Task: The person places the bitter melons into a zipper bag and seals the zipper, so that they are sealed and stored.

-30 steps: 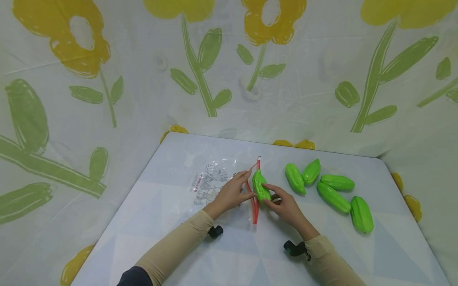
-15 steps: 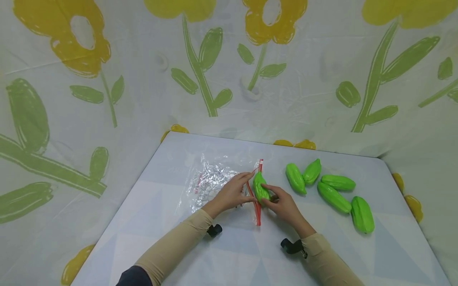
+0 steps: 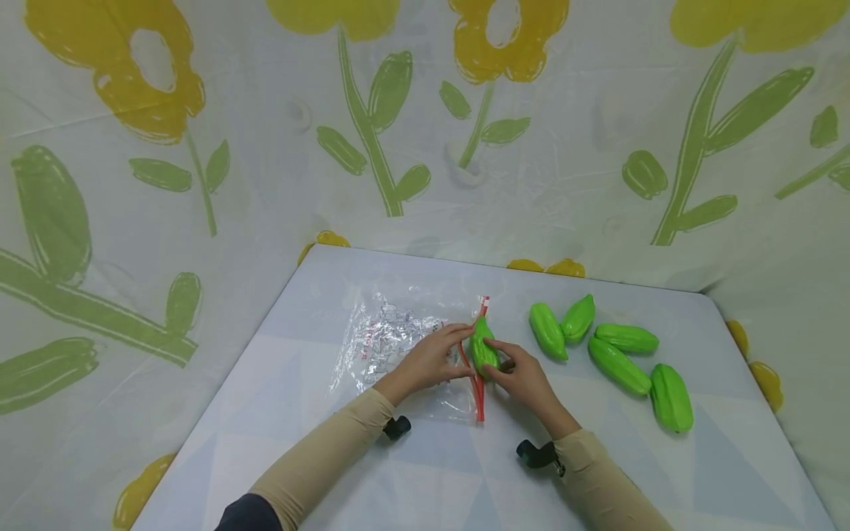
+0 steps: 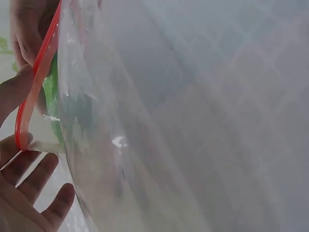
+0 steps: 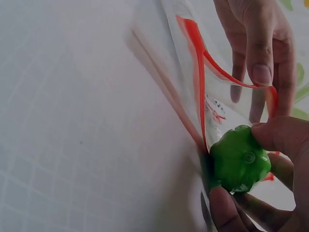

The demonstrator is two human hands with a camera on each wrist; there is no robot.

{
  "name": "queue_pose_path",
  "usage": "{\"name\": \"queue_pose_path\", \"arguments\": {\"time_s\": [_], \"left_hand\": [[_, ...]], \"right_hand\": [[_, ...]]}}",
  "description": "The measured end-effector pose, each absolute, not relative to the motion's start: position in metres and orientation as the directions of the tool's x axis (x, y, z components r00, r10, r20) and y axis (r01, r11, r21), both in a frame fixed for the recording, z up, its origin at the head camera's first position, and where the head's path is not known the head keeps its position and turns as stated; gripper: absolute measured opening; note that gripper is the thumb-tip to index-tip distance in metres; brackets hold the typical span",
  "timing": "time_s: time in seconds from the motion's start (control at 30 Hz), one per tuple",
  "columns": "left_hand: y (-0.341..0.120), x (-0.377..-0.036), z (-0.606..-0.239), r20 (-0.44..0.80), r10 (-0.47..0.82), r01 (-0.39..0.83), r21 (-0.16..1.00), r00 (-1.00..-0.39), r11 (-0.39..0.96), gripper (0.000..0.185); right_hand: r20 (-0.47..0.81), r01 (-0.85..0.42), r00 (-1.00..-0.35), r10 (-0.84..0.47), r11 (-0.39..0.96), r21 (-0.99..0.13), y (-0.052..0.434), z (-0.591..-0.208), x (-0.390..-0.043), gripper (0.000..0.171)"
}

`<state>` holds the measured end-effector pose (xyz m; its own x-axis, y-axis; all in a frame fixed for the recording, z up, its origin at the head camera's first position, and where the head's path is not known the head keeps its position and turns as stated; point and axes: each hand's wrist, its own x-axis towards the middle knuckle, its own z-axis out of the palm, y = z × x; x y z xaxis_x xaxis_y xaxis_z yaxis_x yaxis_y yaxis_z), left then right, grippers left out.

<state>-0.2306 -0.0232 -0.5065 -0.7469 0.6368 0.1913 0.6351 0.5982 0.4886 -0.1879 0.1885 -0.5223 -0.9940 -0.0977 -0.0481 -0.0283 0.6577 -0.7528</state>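
A clear zip bag (image 3: 392,343) with a red zip strip (image 3: 478,394) lies on the white table (image 3: 425,472). My left hand (image 3: 458,346) pinches the upper lip of the red strip (image 5: 198,77) and holds the mouth apart. My right hand (image 3: 494,361) grips a green ridged vegetable (image 3: 482,346) by its end (image 5: 239,159), its tip sitting in the bag's mouth. In the left wrist view the bag's plastic (image 4: 193,121) fills most of the frame, with the red strip (image 4: 36,92) and a bit of the green vegetable (image 4: 50,89) at the left.
Several more green vegetables lie loose to the right, the nearest (image 3: 547,332) a hand's width from my right hand, the farthest (image 3: 672,398) near the table's right side. Flower-printed sheeting (image 3: 425,133) walls in the table behind and on both sides.
The green vegetable and my right hand have moved a little left into the bag's mouth. The bag has puffed up and its red strip has shifted with the left hand's pull.
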Motion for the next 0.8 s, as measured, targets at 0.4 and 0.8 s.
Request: {"name": "queue_pose_path", "arguments": {"time_s": [0.4,0.8], "left_hand": [[-0.0276,-0.2291,-0.5083,0.193,0.644,0.642,0.487,-0.741,0.592,0.07],[-0.0324,-0.2287,-0.5101,0.179,0.655,0.637,0.515,-0.734,0.574,0.054]], "right_hand": [[-0.061,0.001,-0.996,-0.068,0.666,-0.746,0.1855,-0.5194,-0.1901,0.054],[-0.059,0.0,-0.996,-0.061,0.691,-0.723,0.1831,-0.5172,-0.1912,0.054]]}}
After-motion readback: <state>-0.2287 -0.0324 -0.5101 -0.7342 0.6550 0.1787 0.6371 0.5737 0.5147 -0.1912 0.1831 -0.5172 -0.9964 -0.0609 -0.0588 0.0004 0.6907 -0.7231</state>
